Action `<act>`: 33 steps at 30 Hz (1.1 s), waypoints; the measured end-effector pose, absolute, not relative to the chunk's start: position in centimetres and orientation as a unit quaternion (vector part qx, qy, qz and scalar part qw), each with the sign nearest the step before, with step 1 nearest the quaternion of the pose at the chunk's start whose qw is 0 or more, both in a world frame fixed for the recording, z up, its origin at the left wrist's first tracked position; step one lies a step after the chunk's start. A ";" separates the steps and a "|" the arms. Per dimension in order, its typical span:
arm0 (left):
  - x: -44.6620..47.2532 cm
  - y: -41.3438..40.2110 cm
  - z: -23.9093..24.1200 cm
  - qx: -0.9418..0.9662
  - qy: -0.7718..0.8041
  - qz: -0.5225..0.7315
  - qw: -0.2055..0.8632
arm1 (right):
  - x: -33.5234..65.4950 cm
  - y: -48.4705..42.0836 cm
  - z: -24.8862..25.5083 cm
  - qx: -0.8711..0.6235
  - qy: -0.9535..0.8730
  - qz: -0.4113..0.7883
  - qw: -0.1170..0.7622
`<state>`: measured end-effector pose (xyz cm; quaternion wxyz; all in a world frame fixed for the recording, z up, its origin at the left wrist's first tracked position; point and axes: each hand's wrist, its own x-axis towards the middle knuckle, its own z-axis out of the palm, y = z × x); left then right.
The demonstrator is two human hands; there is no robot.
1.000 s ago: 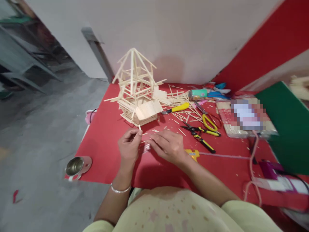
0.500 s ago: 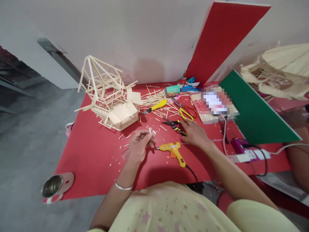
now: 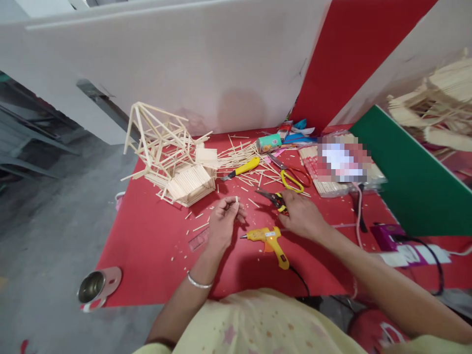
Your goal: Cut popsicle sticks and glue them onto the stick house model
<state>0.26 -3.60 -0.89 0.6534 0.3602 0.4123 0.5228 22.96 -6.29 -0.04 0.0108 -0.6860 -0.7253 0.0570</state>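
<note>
Pinched between the thumb and finger of my left hand [image 3: 222, 227] is a short piece of wooden stick [image 3: 237, 199]. My right hand [image 3: 303, 215] is closed around the black and yellow handles of a pair of hand shears [image 3: 275, 197], whose pointed blades face left. Between and below my hands lies a yellow hot glue gun [image 3: 268, 237], its nozzle toward my left hand. A model built from thin wooden sticks [image 3: 191, 182] stands beyond my left hand, with an open frame tower at its left. A clear ruler [image 3: 198, 239] lies beside my left wrist.
Loose sticks [image 3: 238, 156], a yellow utility knife [image 3: 246, 168] and red-and-yellow scissors [image 3: 293, 182] lie behind my hands. A green can [image 3: 268, 143] is farther back. Packed sticks [image 3: 313, 172], a green board [image 3: 409, 177] and a power strip [image 3: 398, 258] are at right. A mug [image 3: 106, 285] sits at the front left corner.
My right hand has gone from reaching over the shears to grasping their handles. The left hand keeps its pinch on the small stick piece. The whole view has shifted slightly.
</note>
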 end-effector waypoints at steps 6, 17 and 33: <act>2.0 -3.0 -1.2 0.439 0.424 0.509 0.607 | 20.3 -6.1 1.4 -0.652 -0.752 0.082 0.058; 2.5 -2.7 -1.0 0.504 0.486 0.473 0.535 | 19.8 -5.2 1.3 -0.650 -0.749 0.109 0.066; 4.0 -1.6 -1.9 0.475 0.488 0.470 0.562 | 20.2 -4.0 1.0 -0.660 -0.732 0.166 0.045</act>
